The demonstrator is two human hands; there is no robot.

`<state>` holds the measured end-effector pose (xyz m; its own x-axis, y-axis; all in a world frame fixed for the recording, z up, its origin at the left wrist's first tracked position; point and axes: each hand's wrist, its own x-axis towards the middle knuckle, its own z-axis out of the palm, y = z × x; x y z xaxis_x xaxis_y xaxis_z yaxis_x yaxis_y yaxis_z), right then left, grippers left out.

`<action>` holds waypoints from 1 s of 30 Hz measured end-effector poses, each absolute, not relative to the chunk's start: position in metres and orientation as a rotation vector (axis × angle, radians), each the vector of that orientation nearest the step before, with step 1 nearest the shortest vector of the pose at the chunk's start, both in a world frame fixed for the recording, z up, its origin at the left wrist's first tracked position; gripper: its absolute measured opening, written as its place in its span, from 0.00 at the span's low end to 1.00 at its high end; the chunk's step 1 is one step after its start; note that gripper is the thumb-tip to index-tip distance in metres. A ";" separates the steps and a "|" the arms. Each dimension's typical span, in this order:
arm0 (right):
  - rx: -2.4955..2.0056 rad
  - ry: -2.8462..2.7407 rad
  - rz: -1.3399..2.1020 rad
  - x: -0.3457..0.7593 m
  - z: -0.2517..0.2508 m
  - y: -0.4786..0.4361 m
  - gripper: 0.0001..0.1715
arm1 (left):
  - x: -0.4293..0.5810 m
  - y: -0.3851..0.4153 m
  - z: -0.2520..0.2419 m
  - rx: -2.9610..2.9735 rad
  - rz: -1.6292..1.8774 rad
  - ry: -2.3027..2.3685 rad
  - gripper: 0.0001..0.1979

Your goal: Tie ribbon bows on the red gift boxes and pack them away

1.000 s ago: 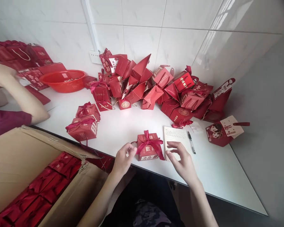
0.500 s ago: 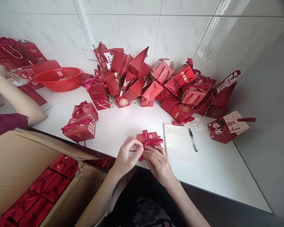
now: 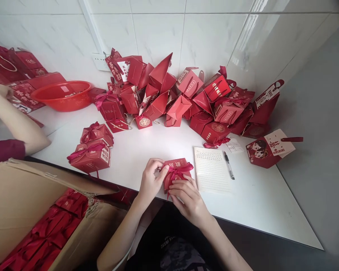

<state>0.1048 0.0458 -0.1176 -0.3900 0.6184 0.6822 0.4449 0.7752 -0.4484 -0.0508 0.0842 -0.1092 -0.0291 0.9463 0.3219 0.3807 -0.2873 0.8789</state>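
Observation:
A small red gift box [image 3: 169, 183] with gold lettering lies at the table's near edge, a dark pink ribbon [image 3: 177, 172] tied in a bow across its top. My left hand [image 3: 151, 178] is at the box's left side, thumb and forefinger pinched on the bow's left loop. Curled over the near right part of the box, my right hand [image 3: 188, 197] holds it steady, fingertips against the ribbon. Part of the box's front is hidden by these fingers. To the left stand two similar ribboned boxes [image 3: 92, 160].
Many red boxes [image 3: 155, 107] are heaped along the wall. A notebook [image 3: 211, 173] and pen [image 3: 229, 165] lie to the right. A red basin [image 3: 62, 101] stands back left near a co-worker's arm [image 3: 19, 120]. An open carton [image 3: 73, 241] of red boxes is at lower left.
My left hand has moved from the bow's near side up and left to its left loop. The box has turned slightly. My right hand stays on it; the view has shifted a little.

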 end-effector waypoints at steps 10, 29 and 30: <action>-0.729 -1.921 0.479 0.113 -0.119 0.048 0.09 | -0.052 0.077 -0.117 1.512 1.277 1.500 0.18; -0.786 -2.062 0.361 0.108 -0.114 0.042 0.07 | -0.043 0.097 -0.099 1.976 0.950 1.337 0.06; -0.796 -2.075 0.333 0.106 -0.113 0.041 0.07 | -0.042 0.097 -0.102 1.928 0.971 1.349 0.06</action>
